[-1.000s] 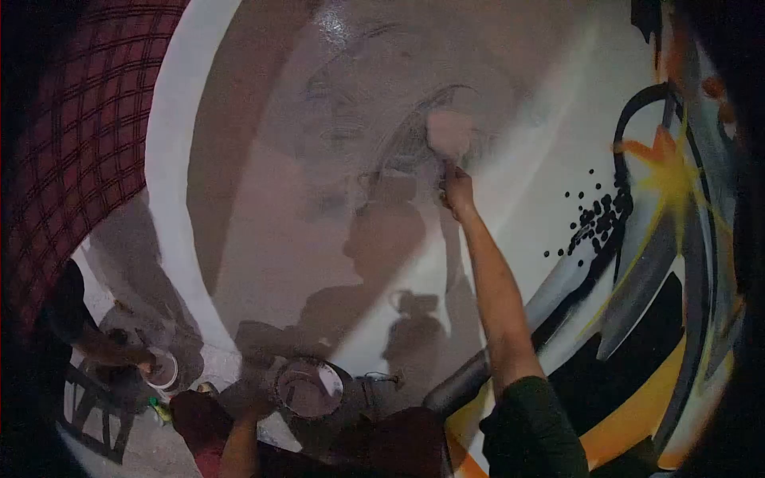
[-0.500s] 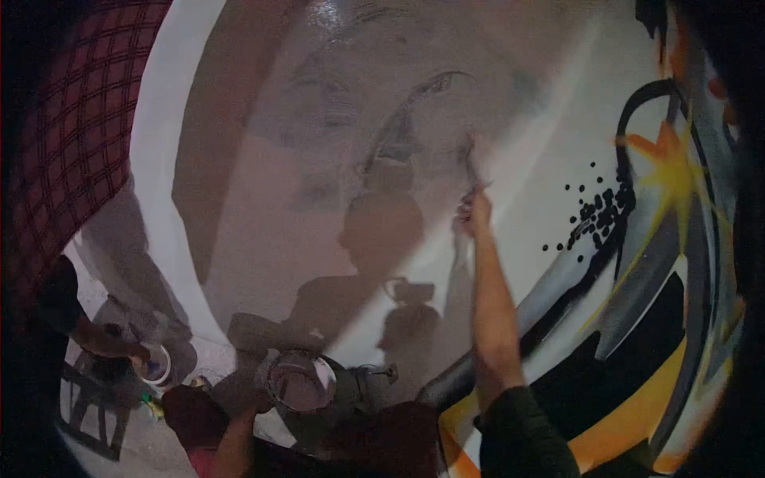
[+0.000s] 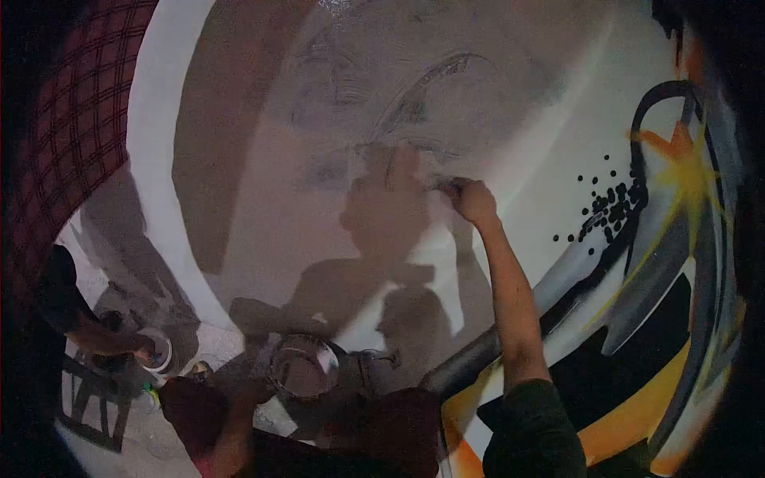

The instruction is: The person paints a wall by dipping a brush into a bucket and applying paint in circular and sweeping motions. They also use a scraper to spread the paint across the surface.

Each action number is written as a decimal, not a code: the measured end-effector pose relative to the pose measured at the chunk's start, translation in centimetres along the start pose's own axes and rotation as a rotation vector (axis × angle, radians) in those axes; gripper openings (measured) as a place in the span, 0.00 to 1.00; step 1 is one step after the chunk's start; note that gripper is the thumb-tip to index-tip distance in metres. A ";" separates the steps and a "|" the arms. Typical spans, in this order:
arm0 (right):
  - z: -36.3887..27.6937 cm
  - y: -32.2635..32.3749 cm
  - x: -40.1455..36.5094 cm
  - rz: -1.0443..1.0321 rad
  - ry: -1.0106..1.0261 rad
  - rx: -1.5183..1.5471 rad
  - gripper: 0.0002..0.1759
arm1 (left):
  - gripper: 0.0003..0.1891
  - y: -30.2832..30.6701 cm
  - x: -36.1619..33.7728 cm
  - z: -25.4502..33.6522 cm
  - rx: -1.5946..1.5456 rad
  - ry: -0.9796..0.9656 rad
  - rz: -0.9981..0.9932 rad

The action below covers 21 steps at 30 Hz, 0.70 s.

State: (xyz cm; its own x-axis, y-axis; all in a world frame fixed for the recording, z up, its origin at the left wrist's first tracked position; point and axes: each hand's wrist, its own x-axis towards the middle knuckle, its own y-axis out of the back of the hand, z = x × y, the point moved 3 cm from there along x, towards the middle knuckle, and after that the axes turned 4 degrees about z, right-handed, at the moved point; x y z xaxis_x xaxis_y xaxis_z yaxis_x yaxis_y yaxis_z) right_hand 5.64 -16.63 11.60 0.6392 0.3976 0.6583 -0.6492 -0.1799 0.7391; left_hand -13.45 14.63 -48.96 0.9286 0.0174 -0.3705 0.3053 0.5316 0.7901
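Observation:
My right hand (image 3: 476, 201) is closed around a small dark brush (image 3: 443, 184), mostly hidden by the fingers, against the painted wall (image 3: 319, 211). Grey-brown paint covers much of this surface, with darker streaky strokes above the hand. Low in the view, my left hand (image 3: 259, 389), dim and partly in shadow, grips the left side of a round bucket (image 3: 335, 368) that holds grey-brown paint.
At the left, another person's hand (image 3: 142, 348) is at a white bucket (image 3: 165, 362) near the floor. A dark chair or stool (image 3: 96, 410) stands below. Red checked fabric (image 3: 88, 103) fills the upper left; a colourful mural (image 3: 629, 358) covers the right side.
My right hand has moved slightly up, and its brush now points left rather than upward. The bucket with my left hand has shifted a little right and up in view.

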 end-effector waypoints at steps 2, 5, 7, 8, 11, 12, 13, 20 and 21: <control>0.9 -0.1 -0.3 0.152 -0.168 0.091 0.25 | 0.26 0.1 0.1 0.4 -0.010 -0.008 0.005; 2.1 -8.3 -3.4 0.348 -0.461 0.444 0.25 | 0.26 0.2 0.2 0.6 -0.020 -0.013 0.008; -1.9 -14.8 -4.4 0.406 -0.638 0.941 0.20 | 0.26 0.0 -0.1 0.9 -0.019 -0.016 0.004; -5.5 -17.1 -4.4 0.456 -0.754 1.322 0.18 | 0.26 -0.3 -0.3 0.9 -0.025 -0.017 -0.003; -16.2 -20.6 -3.6 0.388 -1.098 1.788 0.18 | 0.26 -1.3 -1.4 0.2 -0.021 -0.008 -0.021; -17.6 -21.9 -3.1 0.274 -1.057 1.865 0.20 | 0.26 -1.2 -1.9 0.4 -0.022 -0.011 -0.023; -18.0 -23.0 -2.5 0.233 -0.887 1.611 0.21 | 0.27 -1.3 -2.2 0.1 -0.020 -0.008 -0.028; -10.6 -17.4 -0.6 -0.066 0.331 0.091 0.21 | 0.27 -1.8 -2.7 -0.5 -0.014 -0.003 -0.038; -8.4 -15.1 0.7 -0.142 0.332 -0.044 0.21 | 0.27 -1.6 -2.4 -0.3 -0.011 -0.005 -0.036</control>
State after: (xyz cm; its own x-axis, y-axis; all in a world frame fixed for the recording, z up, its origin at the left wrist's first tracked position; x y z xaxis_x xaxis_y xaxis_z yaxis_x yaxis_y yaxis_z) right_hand 12.39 -6.10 -0.29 0.5606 0.6876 0.4615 -0.5851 -0.0655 0.8083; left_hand -16.23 13.98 -49.51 0.9181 -0.0066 -0.3963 0.3366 0.5408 0.7708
